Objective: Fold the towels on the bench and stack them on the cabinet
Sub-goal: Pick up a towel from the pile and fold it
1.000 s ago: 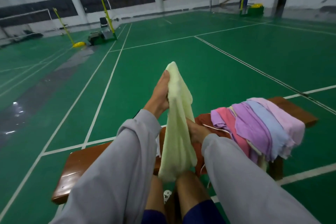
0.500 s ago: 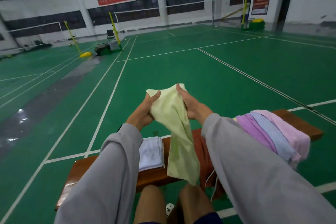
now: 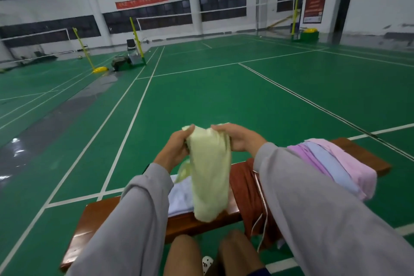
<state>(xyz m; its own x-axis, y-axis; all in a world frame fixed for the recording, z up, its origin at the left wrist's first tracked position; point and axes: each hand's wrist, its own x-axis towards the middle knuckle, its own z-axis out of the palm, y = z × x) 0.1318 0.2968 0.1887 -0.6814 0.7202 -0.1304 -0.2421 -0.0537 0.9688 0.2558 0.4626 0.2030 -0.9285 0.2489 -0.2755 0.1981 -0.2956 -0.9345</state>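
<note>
- Pale yellow towel (image 3: 210, 175): held in the air over the near edge of the surface (image 3: 94, 215), bunched along its top and hanging in a loose drape. Whether its bottom end touches the wood cannot be told.
- Left hand (image 3: 175, 149): fingers curled round the towel's top left, gripping it.
- Right hand (image 3: 238, 139): fingers closed over the top right, close to the left hand.
- Risk, fold: the cloth is gathered rather than spread, so the corners are probably unmatched. Folding from this grip would likely give a skewed, lumpy result.
- Risk, drop: a regrip with one hand could let the free end slide to the floor.
- Folded pale towel (image 3: 180, 195): lies on the surface just behind the hanging one, which could drag it askew.
- Rust-brown cloth (image 3: 244, 186): draped over the near edge with a white cord trailing, which could snag.
- Unfolded pile (image 3: 336, 163), pink, lilac and blue: at the right end, overhanging the near edge. A nudge from the right sleeve could tip it off.
- Cabinet: not in view.
</note>
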